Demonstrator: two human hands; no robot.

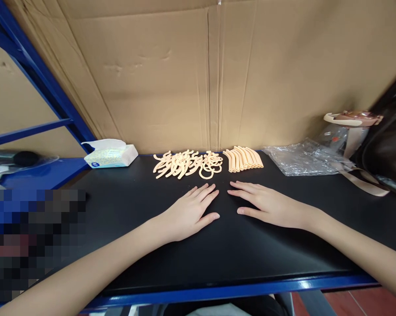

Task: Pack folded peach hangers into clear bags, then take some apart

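Both of my hands lie flat on the black table top (pixel 224 254), a small gap between them. My left hand (pixel 193 210) has its fingers apart and holds nothing; just beyond its fingertips is a loose pile of curved, peach-coloured strips (pixel 178 164), some curled into rings at the right side. My right hand (pixel 266 204) is also spread and holds nothing. Beyond it, a bundle of peach-coloured tubes (pixel 244 159) lies side by side, close to the pile's right edge. Neither hand touches the strips or the tubes.
A tissue pack (pixel 110 154) sits at the back left. Clear plastic bags (pixel 306 159) lie at the back right, beside a bottle with a brown lid (pixel 358 118) and a strap (pixel 365 182). A cardboard wall (pixel 158 79) stands behind; a blue frame (pixel 49 83) rises at left.
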